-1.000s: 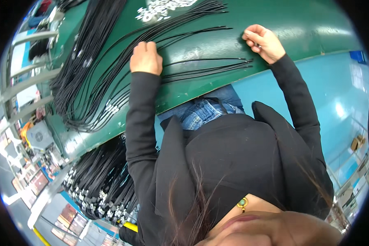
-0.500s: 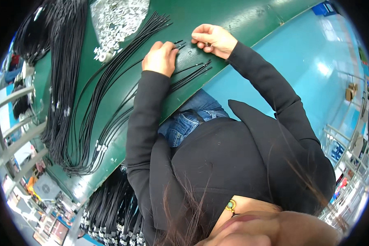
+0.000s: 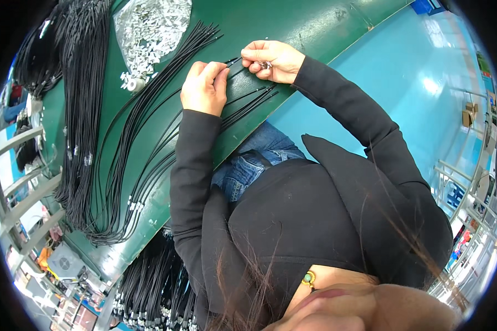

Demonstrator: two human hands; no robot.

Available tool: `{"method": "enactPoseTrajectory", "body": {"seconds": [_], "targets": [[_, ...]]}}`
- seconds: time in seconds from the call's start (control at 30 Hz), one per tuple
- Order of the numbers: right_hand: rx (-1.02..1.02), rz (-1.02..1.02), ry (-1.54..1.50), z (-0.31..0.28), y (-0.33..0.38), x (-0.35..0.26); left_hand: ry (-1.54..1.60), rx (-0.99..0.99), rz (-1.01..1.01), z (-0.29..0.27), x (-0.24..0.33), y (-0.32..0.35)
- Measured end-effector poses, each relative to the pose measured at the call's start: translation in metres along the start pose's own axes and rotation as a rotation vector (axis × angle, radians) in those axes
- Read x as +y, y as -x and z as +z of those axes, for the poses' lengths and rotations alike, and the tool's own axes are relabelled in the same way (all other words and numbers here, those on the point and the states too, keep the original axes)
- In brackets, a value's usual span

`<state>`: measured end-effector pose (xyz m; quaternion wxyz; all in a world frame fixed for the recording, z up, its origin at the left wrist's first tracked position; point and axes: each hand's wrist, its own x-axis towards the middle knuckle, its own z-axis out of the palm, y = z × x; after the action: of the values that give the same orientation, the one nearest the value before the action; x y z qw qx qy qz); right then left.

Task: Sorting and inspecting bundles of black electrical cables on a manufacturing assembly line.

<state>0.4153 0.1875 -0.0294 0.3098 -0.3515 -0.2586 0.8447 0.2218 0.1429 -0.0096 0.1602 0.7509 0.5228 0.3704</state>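
Observation:
My left hand (image 3: 204, 88) pinches a thin black cable (image 3: 233, 60) between thumb and forefinger, its tip pointing right. Right beside that tip is my right hand (image 3: 273, 60), thumb and forefinger pressed together. Whatever sits at its fingertips is too small to make out. Several small shiny pieces (image 3: 265, 65) show in the curled fingers of that hand. Under and around my left hand, more black cables (image 3: 251, 103) run along the green table, their ends near its front edge. Farther left lies another bundle of cables (image 3: 190, 44).
A clear plastic bag (image 3: 152, 27) of small white and silvery pieces lies at the back, with a white roll (image 3: 135, 84) by its mouth. A thick black cable bundle (image 3: 84, 110) covers the left of the green table (image 3: 320, 27). More cables (image 3: 154, 281) hang below the front edge.
My right hand has moved left and down, up to the cable tip by my left hand. My left hand has shifted slightly left. The shiny pieces in my right hand show more.

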Motion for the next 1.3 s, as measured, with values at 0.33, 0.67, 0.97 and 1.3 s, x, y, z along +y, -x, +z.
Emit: {"method": "enactPoseTrajectory", "body": {"seconds": [0.33,0.67,0.97,1.3], "targets": [[0.147,-0.430,0.921,0.011,0.005,0.002,0.009,0.041,0.005,-0.005,0.003,0.000],[0.150,-0.598,1.167,0.019,0.009,-0.001,0.023,-0.034,-0.010,-0.006,0.003,0.004],[-0.070,-0.547,1.436,0.023,0.006,-0.016,-0.036,-0.109,0.098,-0.010,0.006,0.004],[-0.062,0.049,0.064,0.027,0.009,-0.013,0.180,0.038,-0.114,-0.005,0.014,-0.002]]}}
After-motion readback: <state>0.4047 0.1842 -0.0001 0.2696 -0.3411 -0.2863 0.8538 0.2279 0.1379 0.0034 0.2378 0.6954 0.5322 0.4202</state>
